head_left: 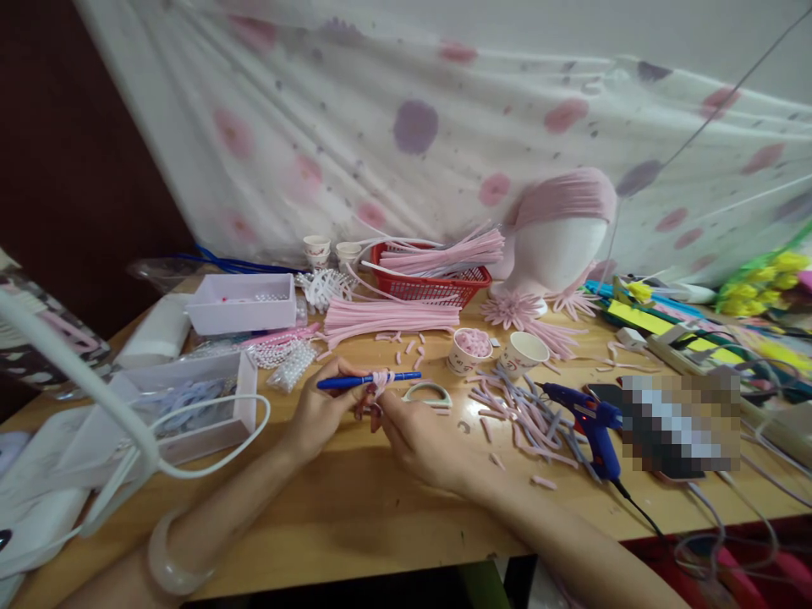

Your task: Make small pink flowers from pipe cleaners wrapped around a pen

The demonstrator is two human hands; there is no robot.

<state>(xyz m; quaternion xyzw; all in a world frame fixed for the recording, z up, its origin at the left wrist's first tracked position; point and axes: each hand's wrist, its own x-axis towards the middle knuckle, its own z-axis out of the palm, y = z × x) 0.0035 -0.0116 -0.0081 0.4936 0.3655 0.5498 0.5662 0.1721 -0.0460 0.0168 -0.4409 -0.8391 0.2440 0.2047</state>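
Observation:
My left hand (320,414) is closed around a blue pen (406,375), which lies nearly level above the table. A pink pipe cleaner (382,380) is wound about the pen's middle. Fingers of my right hand (422,440) are pinched together just below the winding, on the pipe cleaner as far as I can see. My fingertips overlap there, so its lower end is partly hidden. Just behind my right hand lies a pale looped handle (437,391). Beyond it stand a paper cup (466,364) of pink pieces and another paper cup (523,355).
Cut pipe cleaners (526,423) and a blue glue gun (596,423) lie to the right. Behind are a pipe cleaner bundle (393,316), a red basket (419,288) and a mannequin head (555,245). White boxes (244,309) and a curved white stand (143,440) occupy the left.

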